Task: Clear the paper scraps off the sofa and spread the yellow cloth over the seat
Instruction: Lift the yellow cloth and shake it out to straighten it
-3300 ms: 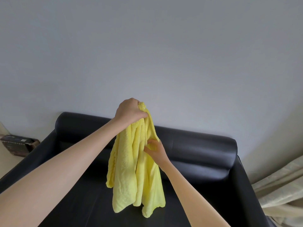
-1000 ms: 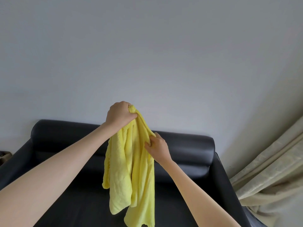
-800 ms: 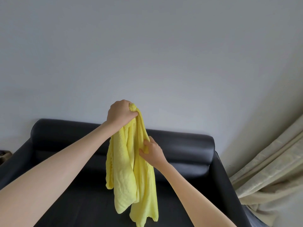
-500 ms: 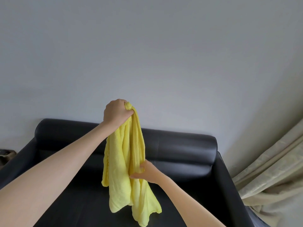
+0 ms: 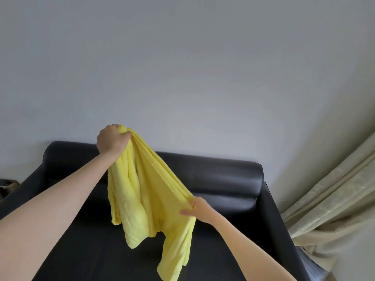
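Yellow cloth (image 5: 150, 195) is hiding part of the sofa (image 5: 225, 177) backrest; the frame's bottom edge is cutting off both forearms

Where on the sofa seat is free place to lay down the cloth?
Bare black seat shows between the left forearm and the hanging yellow cloth, and right of it toward the right armrest. The middle is taken by both hands.

plain grey wall (image 5: 182, 67) up behind, beige curtain (image 5: 332, 199) bunched at the right, soft even daylight over the room.
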Available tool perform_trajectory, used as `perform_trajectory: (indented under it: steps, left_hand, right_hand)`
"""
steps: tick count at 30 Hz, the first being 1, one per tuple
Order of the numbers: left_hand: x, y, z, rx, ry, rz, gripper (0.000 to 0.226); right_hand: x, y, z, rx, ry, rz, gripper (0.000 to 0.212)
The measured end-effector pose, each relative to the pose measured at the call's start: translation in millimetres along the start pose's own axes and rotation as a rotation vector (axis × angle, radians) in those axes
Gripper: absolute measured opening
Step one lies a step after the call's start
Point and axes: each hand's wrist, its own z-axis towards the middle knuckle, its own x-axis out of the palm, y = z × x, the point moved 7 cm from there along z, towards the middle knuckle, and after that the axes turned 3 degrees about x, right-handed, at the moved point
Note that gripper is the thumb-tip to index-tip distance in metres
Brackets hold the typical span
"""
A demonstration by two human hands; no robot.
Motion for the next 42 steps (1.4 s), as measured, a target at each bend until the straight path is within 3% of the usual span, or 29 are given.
perform_trajectory:
  steps: [1,5,7,9,12,14,17,23,29,34,36,38,40,42]
  left_hand:
    - [-3.5,7.9,-2.2,-0.039,-0.008,-0.008,0.024]
    - [-18.9,36.3,-24.5,-0.148,0.016,0.058,0.023]
    - [-27.9,41.0,-39.2,-0.147,-0.011,0.107,0.031]
    - [-35.9,43.6,-54.7,-0.14,-0.045,0.133,0.038]
    - [-38.4,58.4,-78.8,-0.176,-0.012,0.135,0.035]
    - [-36.3,68.3,-100.8,-0.19,0.029,0.136,0.031]
    - [-32.0,74.0,-133.0,-0.167,0.058,0.156,0.023]
    - [-39.8,87.9,-155.8,-0.294,0.037,0.073,0.018]
    - [-44.4,92.7,-157.1,-0.329,0.027,0.023,0.024]
    - [-30.4,73.3,-153.6,-0.161,0.204,-0.162,0.03]
    - [-25.9,58.1,-153.9,-0.029,0.303,-0.157,0.031]
    - [-19.3,40.5,-155.3,0.09,0.403,-0.102,0.03]
    - [-10.6,23.6,-156.3,0.176,0.516,-0.013,0.028]
    - [-1.9,8.0,-159.2,0.299,0.62,0.124,0.031]
  right_hand:
    - [-18.8,1.6,-2.5,-0.028,-0.091,0.012,0.035]
    - [-113.0,-4.2,-30.3,-0.112,-0.545,0.0,0.044]
    - [-145.3,0.5,-47.4,-0.197,-0.67,-0.107,0.028]
    - [-148.4,7.6,-55.4,-0.262,-0.571,-0.285,0.027]
    - [-100.6,-5.7,-64.4,-0.239,-0.19,-0.663,0.038]
    - [-67.1,-28.5,-78.9,-0.194,-0.032,-0.759,0.046]
    - [-35.7,-53.6,-94.4,-0.153,0.051,-0.875,0.045]
    - [-45.5,-80.8,-108.2,-0.019,0.028,-1.127,0.03]
    - [-58.2,-78.7,-110.7,-0.024,-0.072,-0.907,0.029]
    - [-17.6,-85.5,-111.6,0.12,0.228,-0.921,0.02]
    - [6.5,-91.9,-113.2,0.23,0.316,-0.929,0.042]
    - [34.8,-80.8,-110.2,0.25,0.345,-0.778,0.086]
    - [58.1,-31.5,-103.6,0.106,0.315,-0.367,0.116]
    - [61.3,36.3,-96.1,-0.099,0.218,0.03,0.124]
